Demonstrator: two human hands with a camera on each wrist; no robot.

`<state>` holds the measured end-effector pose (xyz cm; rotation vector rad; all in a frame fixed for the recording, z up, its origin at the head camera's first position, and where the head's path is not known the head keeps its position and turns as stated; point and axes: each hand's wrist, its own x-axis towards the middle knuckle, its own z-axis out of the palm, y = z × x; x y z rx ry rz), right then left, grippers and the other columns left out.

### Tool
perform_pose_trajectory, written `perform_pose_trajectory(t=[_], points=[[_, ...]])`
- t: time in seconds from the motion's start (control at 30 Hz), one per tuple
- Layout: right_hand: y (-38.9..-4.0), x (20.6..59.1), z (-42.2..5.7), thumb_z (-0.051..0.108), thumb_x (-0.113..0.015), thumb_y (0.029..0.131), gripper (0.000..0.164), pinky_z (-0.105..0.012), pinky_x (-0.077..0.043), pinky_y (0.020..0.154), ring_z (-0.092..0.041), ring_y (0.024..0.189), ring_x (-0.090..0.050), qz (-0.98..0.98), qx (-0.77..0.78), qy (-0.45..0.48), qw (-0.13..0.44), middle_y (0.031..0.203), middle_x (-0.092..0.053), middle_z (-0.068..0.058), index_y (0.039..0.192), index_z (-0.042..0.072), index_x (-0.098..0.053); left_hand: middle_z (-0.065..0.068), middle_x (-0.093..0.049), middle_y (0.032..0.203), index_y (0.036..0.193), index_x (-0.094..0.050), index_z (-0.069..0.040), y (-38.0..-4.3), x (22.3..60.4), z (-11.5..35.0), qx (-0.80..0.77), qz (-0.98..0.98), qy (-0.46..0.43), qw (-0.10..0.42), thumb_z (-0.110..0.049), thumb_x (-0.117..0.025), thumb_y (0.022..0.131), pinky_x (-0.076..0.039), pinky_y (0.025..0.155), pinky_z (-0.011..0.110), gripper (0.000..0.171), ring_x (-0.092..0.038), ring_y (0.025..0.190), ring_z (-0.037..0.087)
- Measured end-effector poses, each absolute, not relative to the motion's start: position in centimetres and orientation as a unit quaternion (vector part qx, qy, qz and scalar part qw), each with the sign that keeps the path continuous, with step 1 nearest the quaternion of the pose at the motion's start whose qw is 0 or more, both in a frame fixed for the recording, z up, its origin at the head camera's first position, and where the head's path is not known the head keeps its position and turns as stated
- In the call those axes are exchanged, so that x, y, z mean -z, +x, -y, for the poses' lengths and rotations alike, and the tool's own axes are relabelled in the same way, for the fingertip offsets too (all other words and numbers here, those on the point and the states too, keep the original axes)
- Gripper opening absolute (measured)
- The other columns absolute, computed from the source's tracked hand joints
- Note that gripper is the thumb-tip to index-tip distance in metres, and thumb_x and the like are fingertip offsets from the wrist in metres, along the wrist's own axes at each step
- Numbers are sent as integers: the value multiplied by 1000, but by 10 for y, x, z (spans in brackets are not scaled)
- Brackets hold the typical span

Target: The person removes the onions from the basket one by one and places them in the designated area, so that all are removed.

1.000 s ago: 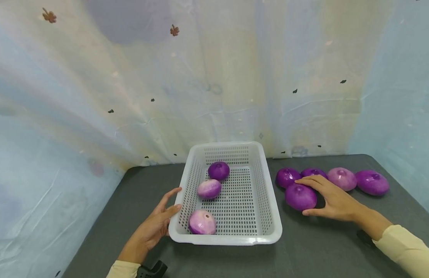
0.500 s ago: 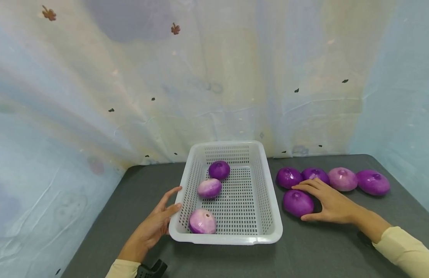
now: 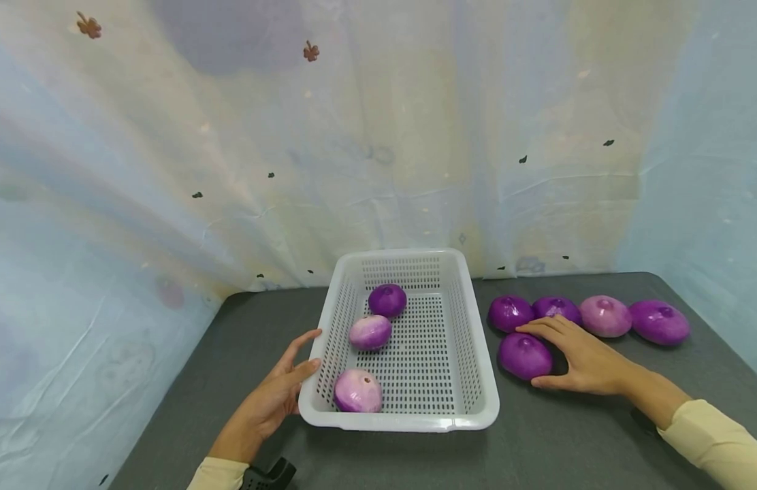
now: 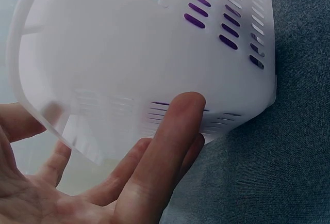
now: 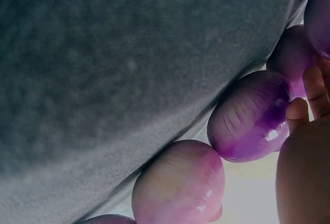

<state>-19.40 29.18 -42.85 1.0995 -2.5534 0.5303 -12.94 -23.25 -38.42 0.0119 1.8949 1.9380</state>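
Observation:
A white perforated basket (image 3: 442, 425) stands mid-table in the head view. Inside it are a dark purple onion (image 3: 387, 300), a pale-and-purple onion (image 3: 370, 332) and a pinkish onion (image 3: 357, 390). My left hand (image 3: 271, 395) grips the basket's left rim; in the left wrist view, fingers (image 4: 170, 141) lie against its outer wall. Right of the basket, my right hand (image 3: 583, 357) spans a purple onion (image 3: 524, 356) on the table, thumb at its near right side and fingertips at its far side. Palm-side contact is hard to see.
Behind the right hand several onions form a row: a dark purple one (image 3: 510, 313), another purple one (image 3: 555, 309), a pink one (image 3: 605, 316) and a purple one (image 3: 659, 322). Grey cloth covers the table (image 3: 262, 316). A patterned curtain (image 3: 403, 136) hangs behind.
The onion at my right hand has shifted slightly left and nearer, the hand moving a little with it; over the last half second both stay nearly still. My left hand and the basket keep their place.

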Motion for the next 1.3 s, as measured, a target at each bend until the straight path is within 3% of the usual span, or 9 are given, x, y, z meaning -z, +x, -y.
perform_pose_trajectory(t=[0.5,0.67,0.8,0.9,0.97,1.07,1.13,1.3], points=[[-196,428,-293,55,-88,66,86,-6,-8,111,-10,125,-46,891,-183,381,162,133,-56,11,139,23,-55,25,-30,158,154,-16,-40,-127,383,232,-700,-681,0,214,-32,-53,104,-58,76,51,62,-64,114,27],[-195,423,-293,54,-90,63,90,-4,-7,109,-12,126,-43,897,-190,364,161,135,-54,6,140,24,-54,25,-31,157,154,-16,-40,-128,383,232,-702,-679,7,214,-31,-51,105,-58,76,51,61,-65,113,26],[-192,415,-288,49,-89,66,87,-6,-8,109,-14,128,-41,900,-196,355,162,138,-52,3,141,23,-53,25,-30,157,154,-16,-39,-128,386,232,-705,-676,12,216,-31,-50,105,-58,76,50,60,-65,113,25],[-189,403,-277,44,-86,73,82,-14,-11,114,-14,132,-39,899,-212,353,146,142,-50,2,144,24,-50,25,-29,158,154,-15,-39,-128,387,232,-705,-676,12,217,-31,-50,105,-58,76,51,61,-64,114,25],[-187,393,-265,41,-84,76,80,-30,-18,118,-14,133,-38,897,-228,353,135,144,-48,2,146,26,-48,25,-29,157,154,-15,-39,-128,387,231,-705,-675,11,216,-31,-51,105,-58,76,51,61,-64,114,26],[-185,373,-243,38,-82,79,77,-53,-29,112,-18,134,-37,889,-247,363,126,146,-47,1,147,27,-46,26,-28,158,154,-15,-38,-129,386,230,-704,-676,13,216,-31,-51,105,-58,77,52,62,-63,115,26],[-186,359,-226,39,-81,80,76,-58,-35,103,-19,132,-38,884,-251,373,125,145,-47,2,147,28,-47,26,-28,158,155,-15,-38,-129,384,230,-705,-675,14,217,-31,-51,105,-58,77,52,62,-63,116,27],[-191,328,-178,46,-75,85,69,-59,-37,103,-22,132,-38,878,-253,394,99,146,-46,4,146,31,-46,27,-27,158,155,-15,-36,-128,383,232,-706,-675,11,214,-31,-51,105,-58,76,52,62,-63,116,28]])
